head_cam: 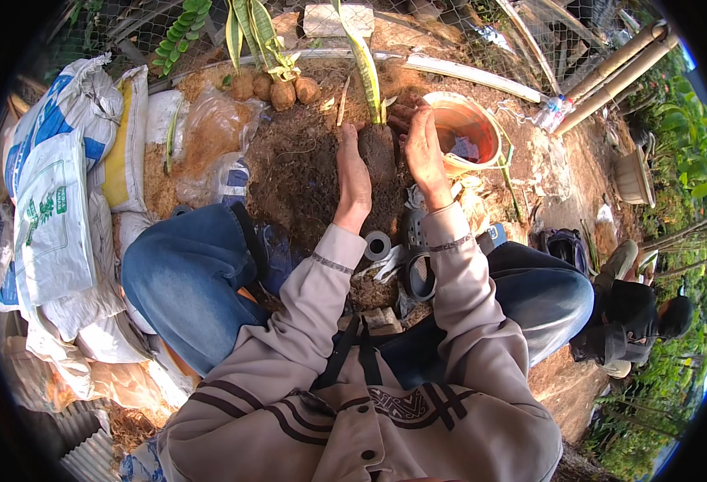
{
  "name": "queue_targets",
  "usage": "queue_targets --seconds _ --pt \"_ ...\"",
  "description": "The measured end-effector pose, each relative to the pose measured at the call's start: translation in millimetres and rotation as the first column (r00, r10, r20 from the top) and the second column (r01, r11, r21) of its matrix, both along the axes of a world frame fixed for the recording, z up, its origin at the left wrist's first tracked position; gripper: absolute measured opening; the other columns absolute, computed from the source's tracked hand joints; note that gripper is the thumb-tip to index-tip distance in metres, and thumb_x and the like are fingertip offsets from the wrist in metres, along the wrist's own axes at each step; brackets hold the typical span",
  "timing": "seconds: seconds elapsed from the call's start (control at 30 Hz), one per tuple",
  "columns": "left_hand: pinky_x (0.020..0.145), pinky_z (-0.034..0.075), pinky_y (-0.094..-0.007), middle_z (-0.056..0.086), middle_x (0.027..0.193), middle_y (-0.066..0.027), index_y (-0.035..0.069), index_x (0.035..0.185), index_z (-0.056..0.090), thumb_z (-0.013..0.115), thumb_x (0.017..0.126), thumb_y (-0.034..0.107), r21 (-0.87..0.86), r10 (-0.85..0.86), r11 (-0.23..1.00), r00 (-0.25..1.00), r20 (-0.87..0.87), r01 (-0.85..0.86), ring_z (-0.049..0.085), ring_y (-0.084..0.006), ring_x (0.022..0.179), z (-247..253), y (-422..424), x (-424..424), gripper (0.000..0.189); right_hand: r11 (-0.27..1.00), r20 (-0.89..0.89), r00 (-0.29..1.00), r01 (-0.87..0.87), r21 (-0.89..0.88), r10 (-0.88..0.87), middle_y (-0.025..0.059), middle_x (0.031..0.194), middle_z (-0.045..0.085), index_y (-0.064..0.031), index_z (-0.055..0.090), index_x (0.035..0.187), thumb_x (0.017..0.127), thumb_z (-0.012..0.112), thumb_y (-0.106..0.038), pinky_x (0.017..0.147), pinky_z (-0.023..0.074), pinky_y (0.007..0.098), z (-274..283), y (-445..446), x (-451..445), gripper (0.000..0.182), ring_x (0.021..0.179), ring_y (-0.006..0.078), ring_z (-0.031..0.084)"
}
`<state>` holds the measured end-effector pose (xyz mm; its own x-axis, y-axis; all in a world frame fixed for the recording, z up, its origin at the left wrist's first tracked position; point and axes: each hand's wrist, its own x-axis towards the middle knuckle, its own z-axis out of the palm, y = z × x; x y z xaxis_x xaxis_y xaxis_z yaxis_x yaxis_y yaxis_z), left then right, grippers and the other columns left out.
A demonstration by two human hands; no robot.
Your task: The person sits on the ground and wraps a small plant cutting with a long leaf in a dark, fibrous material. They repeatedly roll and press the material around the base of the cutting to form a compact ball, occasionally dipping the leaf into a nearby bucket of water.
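A dark, moist root ball of soil (379, 158) stands upright before me, with a tall yellow-edged snake plant leaf (362, 63) rising from its top. My left hand (353, 172) lies along the left side of the ball, palm inward and thumb near the top. On the other side, my right hand (424, 150) is held with its palm facing the ball and a narrow gap between. Its soil-stained fingers spread beside the leaf base, partly in shadow. Loose dark soil (299, 156) surrounds the ball on the ground.
A pail (492, 129) stands right of my right hand. Brown fibre-wrapped balls with snake plants (282, 95) sit at the back left. Filled sacks (64, 241) line the left. A black roll (377, 246) and a clog (418, 274) lie between my legs. Wire mesh (450, 30) runs behind.
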<state>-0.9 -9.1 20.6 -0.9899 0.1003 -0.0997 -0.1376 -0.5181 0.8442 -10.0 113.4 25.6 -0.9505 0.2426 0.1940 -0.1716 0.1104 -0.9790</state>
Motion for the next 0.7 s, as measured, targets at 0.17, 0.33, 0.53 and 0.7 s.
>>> queue_targets --seconds 0.17,0.33,0.53,0.7 --pt "0.108 0.034 -0.0349 0.058 0.128 -0.0132 -0.005 0.129 0.059 0.031 0.108 0.053 -0.341 0.066 0.935 0.994 -0.09 -0.093 0.05 -0.0201 0.12 -1 8 8 0.068 0.993 0.05 0.998 -0.054 0.108 0.049 0.0224 0.142 0.05 0.0038 0.036 0.148 0.107 0.026 -0.057 0.116 0.0307 0.0346 5 -3 5 0.074 0.14 0.0268 0.04" --pt "0.106 0.039 -0.0374 0.063 0.125 -0.0195 -0.009 0.128 0.06 0.026 0.108 0.055 -0.404 -0.039 0.914 0.989 -0.142 -0.022 0.057 -0.0254 0.118 17 -1 11 0.076 0.993 -0.049 0.993 -0.106 0.06 0.109 0.027 0.137 0.052 0.0061 0.032 0.147 0.106 0.039 -0.055 0.111 0.037 0.0377 -16 14 -6 0.075 0.132 0.0295 0.048" --pt "0.104 0.041 -0.0385 0.066 0.125 -0.0237 -0.012 0.124 0.062 0.024 0.107 0.057 -0.524 -0.038 0.849 0.983 -0.179 -0.063 0.06 -0.0295 0.12 6 -6 4 0.08 0.99 -0.063 0.99 -0.129 -0.055 0.125 0.022 0.13 0.055 0.0057 0.022 0.149 0.1 0.055 -0.054 0.103 0.0445 0.0377 -15 12 -7 0.084 0.124 0.0269 0.053" --pt "0.101 0.044 -0.0402 0.068 0.119 -0.0255 -0.014 0.12 0.064 0.025 0.107 0.059 -0.558 -0.107 0.827 0.955 -0.277 -0.07 0.062 -0.0319 0.117 15 -3 12 0.083 0.987 -0.105 0.989 -0.113 -0.111 0.102 0.0173 0.126 0.055 0.0043 0.026 0.145 0.093 0.07 -0.05 0.099 0.0475 0.0348 -29 9 -8 0.086 0.117 0.0212 0.054"
